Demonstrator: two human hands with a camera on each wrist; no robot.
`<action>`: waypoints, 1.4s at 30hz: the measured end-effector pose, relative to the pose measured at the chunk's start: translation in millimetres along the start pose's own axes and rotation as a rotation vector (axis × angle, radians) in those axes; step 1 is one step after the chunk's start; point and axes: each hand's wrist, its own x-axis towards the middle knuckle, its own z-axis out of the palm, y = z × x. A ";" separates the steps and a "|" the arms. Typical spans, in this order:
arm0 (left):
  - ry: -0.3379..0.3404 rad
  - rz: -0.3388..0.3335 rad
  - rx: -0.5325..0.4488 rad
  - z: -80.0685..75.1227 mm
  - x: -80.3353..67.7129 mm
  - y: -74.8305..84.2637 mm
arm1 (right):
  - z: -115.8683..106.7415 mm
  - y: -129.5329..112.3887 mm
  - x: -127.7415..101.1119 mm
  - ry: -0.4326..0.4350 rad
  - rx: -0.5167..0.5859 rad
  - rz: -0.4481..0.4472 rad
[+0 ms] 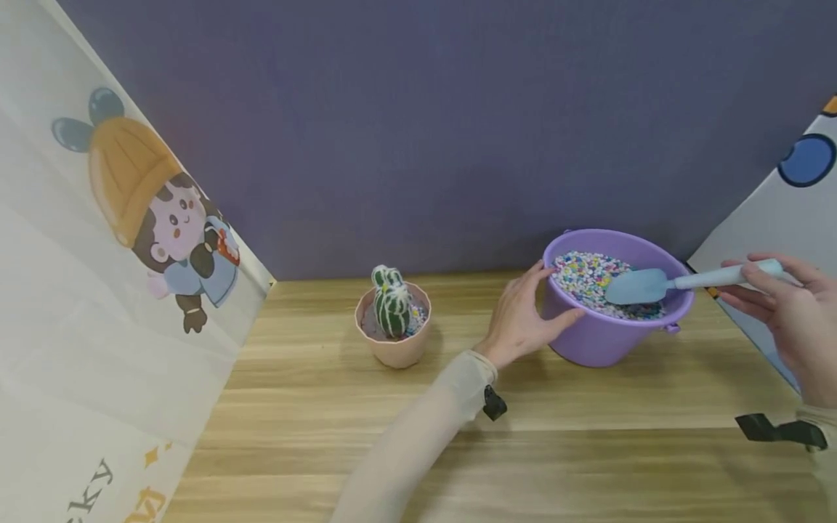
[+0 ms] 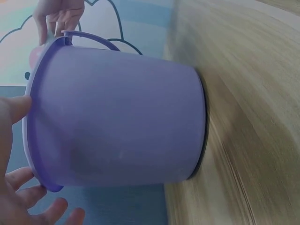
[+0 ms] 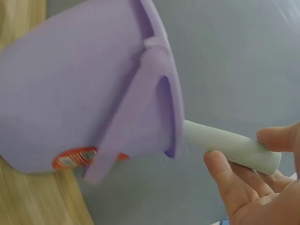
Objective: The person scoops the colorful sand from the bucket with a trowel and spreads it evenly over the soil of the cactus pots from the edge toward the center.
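A purple bucket (image 1: 601, 338) filled with multicoloured pebbles (image 1: 582, 276) stands on the wooden table (image 1: 458, 450). My left hand (image 1: 526, 316) steadies the bucket's left side, thumb on the rim and fingers against the wall; the same bucket (image 2: 117, 117) fills the left wrist view beside my left hand (image 2: 18, 187). My right hand (image 1: 781, 305) pinches the handle of a light blue scoop (image 1: 654, 285), whose blade rests on the pebbles. The right wrist view shows the bucket (image 3: 79, 89), the scoop handle (image 3: 225, 145) and my right hand (image 3: 253, 187).
A pink pot (image 1: 394, 338) with a striped green cactus (image 1: 390, 301) stands left of the bucket. A cartoon-printed sheet (image 1: 98, 290) slopes along the left, another printed panel (image 1: 785, 218) at the right. A purple wall (image 1: 425, 109) closes the back.
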 end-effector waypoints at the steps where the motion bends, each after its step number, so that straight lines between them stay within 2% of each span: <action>1: -0.002 -0.001 0.000 0.3 -0.3 0.1 | 2.4 1.1 -0.5 0.005 -0.007 0.013; 8: 0.000 -0.010 0.005 2.4 -0.5 0.9 | 30.3 13.0 -5.6 -0.027 -0.078 0.121; 13: 0.003 -0.031 0.002 1.0 -0.7 1.4 | 46.2 13.6 -3.5 -0.066 0.020 0.202; 19: 0.004 -0.028 0.007 0.0 0.1 1.8 | 41.4 13.9 -1.0 -0.076 0.176 0.224; 28: 0.001 -0.029 0.009 1.0 -0.3 1.3 | 34.8 17.0 -2.9 -0.031 0.221 0.231; 42: 0.014 -0.010 0.023 2.4 0.1 0.1 | 21.2 21.6 -4.8 -0.055 0.463 0.271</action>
